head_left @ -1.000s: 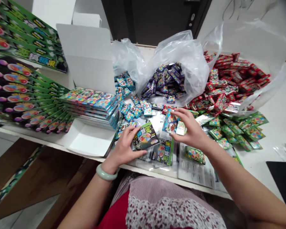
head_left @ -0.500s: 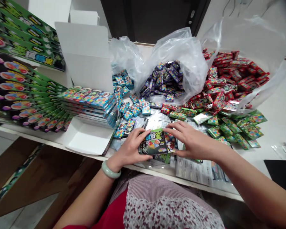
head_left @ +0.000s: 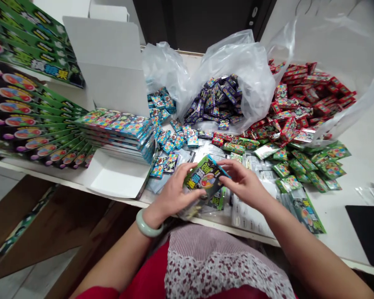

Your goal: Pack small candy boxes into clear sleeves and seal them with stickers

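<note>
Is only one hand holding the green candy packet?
No, the left hand and the right hand both have fingers on the green candy packet.

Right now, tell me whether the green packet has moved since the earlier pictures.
Yes: the green packet has shifted right, away from the white box, and is tilted up between the left hand and right hand.

Left fingers (head_left: 190, 171) and right fingers (head_left: 229, 168) on a green candy packet (head_left: 204, 178)
</note>
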Tool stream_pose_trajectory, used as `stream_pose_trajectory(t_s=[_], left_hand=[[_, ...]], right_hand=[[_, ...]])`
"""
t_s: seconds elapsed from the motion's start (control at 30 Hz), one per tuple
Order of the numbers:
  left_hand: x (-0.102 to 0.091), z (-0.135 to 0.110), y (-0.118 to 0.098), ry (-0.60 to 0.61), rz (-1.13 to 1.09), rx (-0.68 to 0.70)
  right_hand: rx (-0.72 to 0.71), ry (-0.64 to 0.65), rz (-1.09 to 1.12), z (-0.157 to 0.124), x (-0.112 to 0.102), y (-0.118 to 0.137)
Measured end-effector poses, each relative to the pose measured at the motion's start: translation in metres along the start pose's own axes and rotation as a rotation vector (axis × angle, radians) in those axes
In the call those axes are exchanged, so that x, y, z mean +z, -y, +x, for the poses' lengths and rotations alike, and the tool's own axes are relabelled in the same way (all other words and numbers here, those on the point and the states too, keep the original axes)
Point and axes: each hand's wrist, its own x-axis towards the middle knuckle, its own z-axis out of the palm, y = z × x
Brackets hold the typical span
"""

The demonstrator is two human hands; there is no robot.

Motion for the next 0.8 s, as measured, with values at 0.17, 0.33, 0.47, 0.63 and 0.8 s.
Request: stream_pose_trajectory(t_s=[0.17,0.33,0.47,0.63,0.8], left_hand=[[0.027,-0.012,-0.007,-0.093,-0.43,-0.221],[0.037,-0.031,-0.006,-0.022,-0.5,-0.302],[0.027,-0.032,-0.001,0.069,-0.586,-0.293],[0.014,-0.026,0.003,0.065,-0.662,-0.277],[0.014,-0.023,0.005,0.06,-0.681,-0.263]], right_hand=[[-0.097,0.017,-0.238,-0.004,-0.019,0.01],[-0.058,0.127,-0.268,-0.015,-0.019,0.003],[-0.092,0.079,-0.227,-0.021,-0.005,-0.004],[-0.076,-0.373,0.133,-0.032,0.031,-0.024],[-0.038,-0.471,0.226,-0.036,0.048,-0.032]])
